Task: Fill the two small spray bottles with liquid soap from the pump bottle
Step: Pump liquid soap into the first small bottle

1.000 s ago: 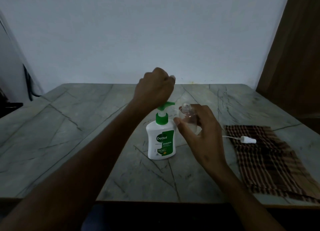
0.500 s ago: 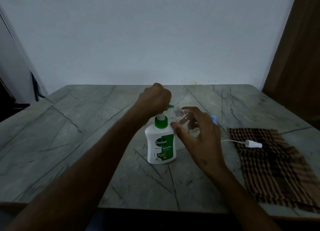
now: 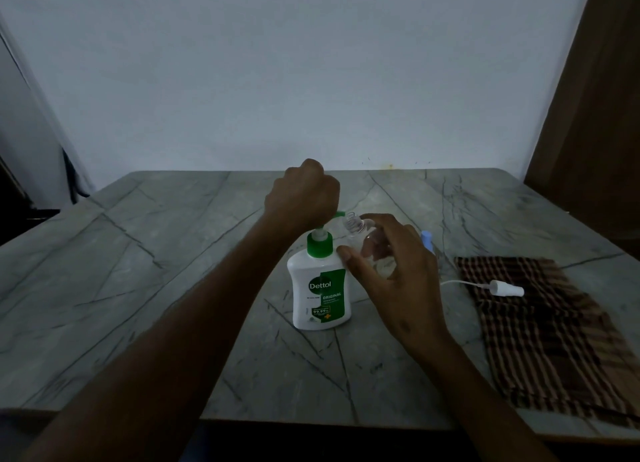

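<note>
Pressing pump bottle (image 3: 320,288) with fisted left hand (image 3: 303,193); right hand (image 3: 391,267) gripping spray bottle (image 3: 360,235)

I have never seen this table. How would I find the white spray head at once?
Start at the grey marble table and go to the dark checked cloth at its right side. The white spray head lies on the cloth's far part, its thin tube trailing left onto the marble. It is loose and touched by no hand, unlike the green-topped pump bottle.

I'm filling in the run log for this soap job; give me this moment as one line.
step: filling first spray bottle | left hand: presses pump bottle head | right hand: holds open spray bottle tilted at nozzle | sprayer cap: on cloth
</note>
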